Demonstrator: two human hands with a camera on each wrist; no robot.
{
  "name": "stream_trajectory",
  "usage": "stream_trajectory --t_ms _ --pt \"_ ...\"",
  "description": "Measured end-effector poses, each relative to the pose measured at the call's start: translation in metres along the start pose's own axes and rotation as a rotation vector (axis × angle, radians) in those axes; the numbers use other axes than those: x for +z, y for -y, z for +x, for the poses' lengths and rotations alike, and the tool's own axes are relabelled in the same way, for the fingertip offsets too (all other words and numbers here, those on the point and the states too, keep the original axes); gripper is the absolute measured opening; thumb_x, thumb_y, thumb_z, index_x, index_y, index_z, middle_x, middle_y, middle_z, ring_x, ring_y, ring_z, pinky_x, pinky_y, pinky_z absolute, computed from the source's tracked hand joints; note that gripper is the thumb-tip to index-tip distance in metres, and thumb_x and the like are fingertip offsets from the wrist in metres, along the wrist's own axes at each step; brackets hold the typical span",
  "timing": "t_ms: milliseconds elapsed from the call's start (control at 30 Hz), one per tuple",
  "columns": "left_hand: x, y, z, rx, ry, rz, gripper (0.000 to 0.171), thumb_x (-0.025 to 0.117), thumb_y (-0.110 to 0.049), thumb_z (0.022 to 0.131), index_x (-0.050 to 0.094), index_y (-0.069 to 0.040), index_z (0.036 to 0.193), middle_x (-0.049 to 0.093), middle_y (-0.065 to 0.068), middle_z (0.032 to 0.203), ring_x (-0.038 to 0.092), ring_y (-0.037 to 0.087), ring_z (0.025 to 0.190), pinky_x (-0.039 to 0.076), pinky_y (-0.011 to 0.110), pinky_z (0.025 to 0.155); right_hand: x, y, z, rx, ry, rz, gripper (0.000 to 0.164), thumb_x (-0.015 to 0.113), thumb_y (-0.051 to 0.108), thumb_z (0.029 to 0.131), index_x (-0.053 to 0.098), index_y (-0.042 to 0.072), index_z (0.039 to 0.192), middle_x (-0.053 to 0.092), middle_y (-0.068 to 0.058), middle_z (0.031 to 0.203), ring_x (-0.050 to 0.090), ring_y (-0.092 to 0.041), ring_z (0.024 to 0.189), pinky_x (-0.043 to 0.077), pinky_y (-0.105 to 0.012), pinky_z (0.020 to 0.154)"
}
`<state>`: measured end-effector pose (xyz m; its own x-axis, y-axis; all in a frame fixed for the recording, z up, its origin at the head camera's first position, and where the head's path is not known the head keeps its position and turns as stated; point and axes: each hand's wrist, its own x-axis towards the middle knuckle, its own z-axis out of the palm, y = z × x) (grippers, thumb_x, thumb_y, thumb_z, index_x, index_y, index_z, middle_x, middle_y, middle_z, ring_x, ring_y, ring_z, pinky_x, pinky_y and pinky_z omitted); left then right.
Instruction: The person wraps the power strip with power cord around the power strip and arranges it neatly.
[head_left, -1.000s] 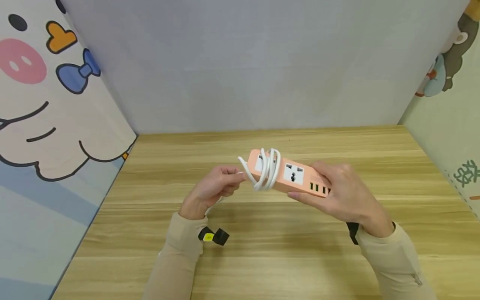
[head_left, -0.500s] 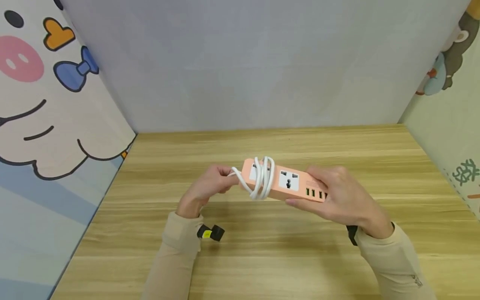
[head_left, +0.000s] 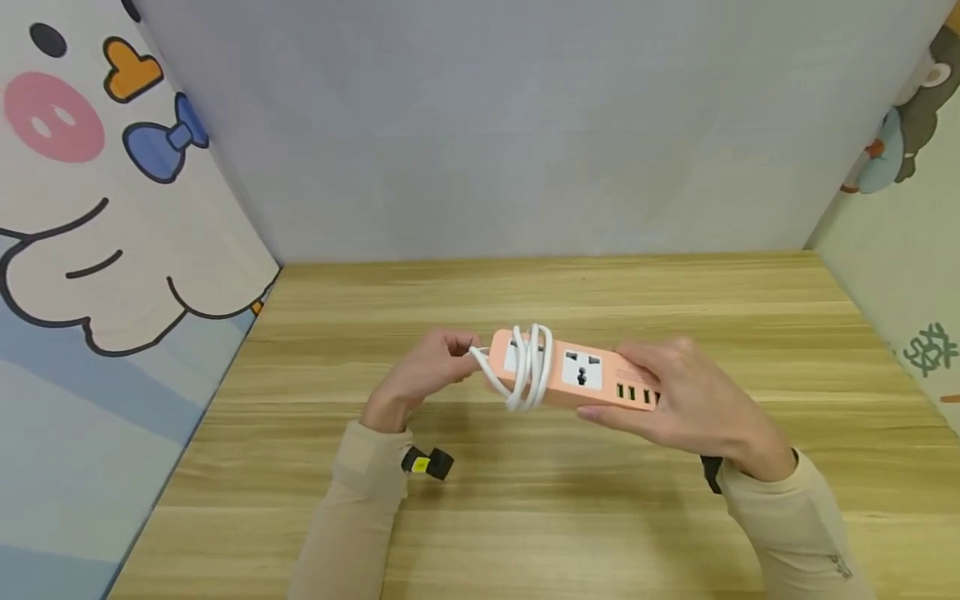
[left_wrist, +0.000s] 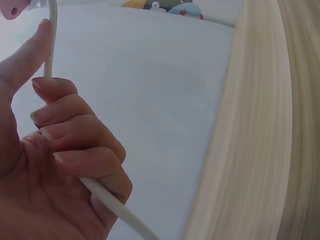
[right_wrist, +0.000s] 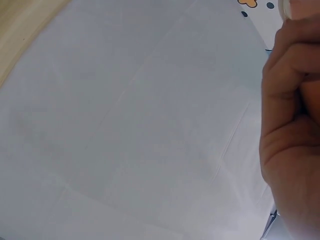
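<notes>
A peach-coloured power strip (head_left: 553, 395) with white socket panels and USB ports is held up over the table. My right hand (head_left: 686, 404) grips its right end, thumb on one long side and fingers on the other. Several turns of white cord (head_left: 534, 367) are wound round the strip's left part. Beside that left end, my left hand (head_left: 431, 371) has its fingers curled round the cord. In the left wrist view the cord (left_wrist: 120, 207) passes through the curled fingers and up along the thumb; its plug end is out of sight.
The wood-grain table (head_left: 525, 517) lies beneath both hands. A plain pale wall panel (head_left: 510, 133) stands behind it. Cartoon-printed panels flank the left (head_left: 150, 250) and right (head_left: 900, 275) sides.
Over the last second the power strip has dropped lower in the head view and the left end has dipped. Both hands keep their hold on the cord and the strip.
</notes>
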<state>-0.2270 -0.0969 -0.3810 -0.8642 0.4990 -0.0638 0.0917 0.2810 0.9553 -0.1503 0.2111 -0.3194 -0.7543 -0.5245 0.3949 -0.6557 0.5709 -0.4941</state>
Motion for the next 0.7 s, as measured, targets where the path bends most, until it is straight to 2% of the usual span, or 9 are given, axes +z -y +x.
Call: stream_trajectory --t_ms 233,333,467,600,700 --pt "-0.001 0.004 0.007 0.001 -0.055 0.099 0.046 0.068 -0.026 0.095 0.042 -0.015 0.059 0.028 -0.005 0.056 0.025 0.013 0.053 0.025 0.025 0.054 -0.006 -0.002 0.001 0.003 0.037 0.016 0.031 0.088 0.032 0.077 0.057 0.025 0.079 0.046 0.017 0.059 0.041 0.004 0.049 0.034 -0.015 0.046" --pt "-0.005 0.002 0.011 0.016 -0.075 0.098 0.049 0.069 -0.027 0.094 0.038 -0.015 0.058 0.026 -0.005 0.056 0.024 0.012 0.052 0.024 0.025 0.053 -0.008 -0.001 0.006 -0.001 0.036 0.004 0.031 0.087 0.031 0.077 0.057 0.024 0.08 0.046 0.016 0.059 0.041 0.004 0.049 0.034 -0.016 0.046" --pt "-0.008 0.002 0.015 0.063 -0.069 0.064 0.039 0.068 -0.022 0.094 0.047 -0.013 0.062 0.031 -0.004 0.06 0.028 0.013 0.057 0.027 0.026 0.058 -0.008 0.0 0.007 -0.007 0.033 -0.014 0.032 0.088 0.033 0.077 0.056 0.025 0.079 0.046 0.016 0.06 0.042 0.002 0.05 0.035 -0.017 0.047" --pt "-0.002 0.009 0.016 0.109 -0.053 0.039 0.026 0.066 -0.017 0.096 0.059 -0.008 0.072 0.039 -0.001 0.064 0.033 0.013 0.061 0.03 0.026 0.062 -0.007 0.001 0.001 0.011 0.041 -0.018 0.032 0.088 0.035 0.077 0.057 0.026 0.079 0.046 0.017 0.06 0.042 0.002 0.051 0.036 -0.018 0.048" --pt "0.004 0.016 0.013 0.108 -0.064 0.016 0.028 0.066 -0.015 0.096 0.057 -0.007 0.071 0.038 -0.001 0.063 0.033 0.013 0.06 0.029 0.026 0.061 -0.006 0.002 -0.002 0.017 0.059 -0.019 0.032 0.087 0.037 0.077 0.057 0.026 0.079 0.046 0.017 0.061 0.041 0.003 0.05 0.036 -0.018 0.048"
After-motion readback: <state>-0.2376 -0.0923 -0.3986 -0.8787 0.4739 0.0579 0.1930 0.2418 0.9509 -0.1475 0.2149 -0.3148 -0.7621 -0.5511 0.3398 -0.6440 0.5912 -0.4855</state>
